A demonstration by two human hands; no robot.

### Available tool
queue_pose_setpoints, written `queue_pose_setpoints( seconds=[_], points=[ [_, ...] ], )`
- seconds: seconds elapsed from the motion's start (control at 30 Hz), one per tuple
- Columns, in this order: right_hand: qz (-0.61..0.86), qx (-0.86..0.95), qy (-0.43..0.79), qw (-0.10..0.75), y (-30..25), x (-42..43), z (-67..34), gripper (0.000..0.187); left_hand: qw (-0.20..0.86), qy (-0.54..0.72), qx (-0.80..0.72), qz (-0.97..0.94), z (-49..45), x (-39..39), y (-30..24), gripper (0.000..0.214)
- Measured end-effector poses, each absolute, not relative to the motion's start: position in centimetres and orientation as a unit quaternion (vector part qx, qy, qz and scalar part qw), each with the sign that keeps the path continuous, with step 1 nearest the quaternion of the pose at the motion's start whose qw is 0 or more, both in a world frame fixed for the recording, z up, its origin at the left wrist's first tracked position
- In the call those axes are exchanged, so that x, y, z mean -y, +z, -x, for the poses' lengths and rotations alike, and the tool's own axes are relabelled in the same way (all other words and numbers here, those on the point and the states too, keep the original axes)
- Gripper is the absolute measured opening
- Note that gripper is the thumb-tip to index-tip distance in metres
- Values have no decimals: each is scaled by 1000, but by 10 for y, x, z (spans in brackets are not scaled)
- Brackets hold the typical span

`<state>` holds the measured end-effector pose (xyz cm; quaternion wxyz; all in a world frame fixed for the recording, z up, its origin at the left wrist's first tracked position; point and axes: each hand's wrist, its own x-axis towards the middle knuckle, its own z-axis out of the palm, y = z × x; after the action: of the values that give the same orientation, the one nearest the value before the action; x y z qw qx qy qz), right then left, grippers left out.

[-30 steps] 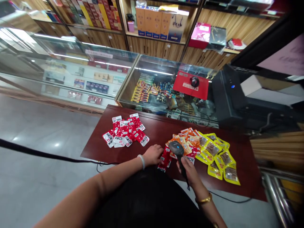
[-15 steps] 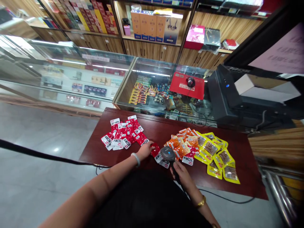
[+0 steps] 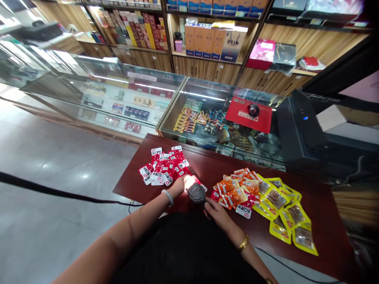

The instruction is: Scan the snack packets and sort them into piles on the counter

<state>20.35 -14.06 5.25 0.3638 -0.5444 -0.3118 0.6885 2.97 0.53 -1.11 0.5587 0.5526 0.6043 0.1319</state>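
Observation:
My right hand (image 3: pixel 215 211) is wrapped round the handle of a dark barcode scanner (image 3: pixel 196 193), whose head sits close to my left hand. Bright light falls on the fingers of my left hand (image 3: pixel 179 186), which are closed on a small red snack packet (image 3: pixel 201 185), partly hidden behind the scanner. Left of it lies a pile of red-and-white packets (image 3: pixel 164 167). Orange packets (image 3: pixel 233 189) are heaped beyond my right hand, with a red-and-white packet (image 3: pixel 244 211) at their front edge. Yellow packets (image 3: pixel 275 199) lie further right.
All the packets rest on a dark red-brown tabletop (image 3: pixel 130 173). Behind it stands a glass display case (image 3: pixel 171 106) with a red mat (image 3: pixel 237 118) and a mouse (image 3: pixel 254 111) on top. A black machine (image 3: pixel 302 134) is at right. A black cable (image 3: pixel 74 195) crosses at left.
The scanner has moved left over the table, up to my left hand, and its light now shines on the fingers. The camera view has turned left.

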Motion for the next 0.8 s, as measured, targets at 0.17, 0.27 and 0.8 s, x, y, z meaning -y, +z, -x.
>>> queue_pose_setpoints(
  seconds=[0.17,0.27,0.8],
  points=[
    [570,281,682,363,43,153,-211,69,450,92,-590,-664,6,-25,9,29],
    [591,243,674,370,42,167,-222,69,247,130,-612,-740,10,-38,28,32],
    [659,85,556,499,55,228,-276,49,248,-80,-346,-901,-129,46,-9,65]
  ],
)
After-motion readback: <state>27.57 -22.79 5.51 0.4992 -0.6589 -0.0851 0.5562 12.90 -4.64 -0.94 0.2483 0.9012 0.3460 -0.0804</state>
